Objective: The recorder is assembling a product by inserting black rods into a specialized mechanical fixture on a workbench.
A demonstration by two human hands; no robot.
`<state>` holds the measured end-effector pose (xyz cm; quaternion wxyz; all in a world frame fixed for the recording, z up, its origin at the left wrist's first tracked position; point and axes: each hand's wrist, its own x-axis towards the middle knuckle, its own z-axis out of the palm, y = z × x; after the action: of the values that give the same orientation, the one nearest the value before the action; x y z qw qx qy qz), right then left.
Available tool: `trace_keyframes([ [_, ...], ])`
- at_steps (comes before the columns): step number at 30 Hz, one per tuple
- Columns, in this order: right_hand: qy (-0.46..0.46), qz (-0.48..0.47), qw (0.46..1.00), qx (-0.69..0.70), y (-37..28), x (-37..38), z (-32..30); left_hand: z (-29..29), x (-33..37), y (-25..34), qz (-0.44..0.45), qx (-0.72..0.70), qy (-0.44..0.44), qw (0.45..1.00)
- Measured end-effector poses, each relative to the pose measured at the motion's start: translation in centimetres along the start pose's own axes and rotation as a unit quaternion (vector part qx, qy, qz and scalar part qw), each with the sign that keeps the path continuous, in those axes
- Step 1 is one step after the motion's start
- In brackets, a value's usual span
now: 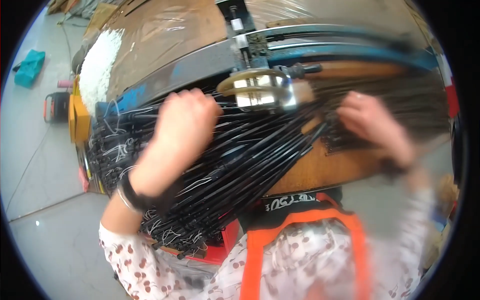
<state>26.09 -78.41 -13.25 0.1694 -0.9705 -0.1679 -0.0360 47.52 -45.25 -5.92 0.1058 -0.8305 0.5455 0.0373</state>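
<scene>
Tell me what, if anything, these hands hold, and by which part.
Can't tell: the left hand, curled over black rods, hides any grip; the right hand is blurred.

Room to pass lay over the wooden tabletop [327, 172], near edge, right of black rods [245, 162]; roller unit [259, 94] blocked straight crossing between left hand [189, 114] and right hand [366, 116].
</scene>
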Motion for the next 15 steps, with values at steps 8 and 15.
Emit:
trace_keyframes([
  [8,0.02,0.118,0.987,0.105,-1.0,2.0,1.1,4.8,-1.3,6.0,0.072,-0.116,0.144,0.98],
  [15,0.061,0.022,0.977,0.201,-0.4,1.2,2.0,0.7,-2.4,8.0,0.065,-0.186,0.084,0.977],
])
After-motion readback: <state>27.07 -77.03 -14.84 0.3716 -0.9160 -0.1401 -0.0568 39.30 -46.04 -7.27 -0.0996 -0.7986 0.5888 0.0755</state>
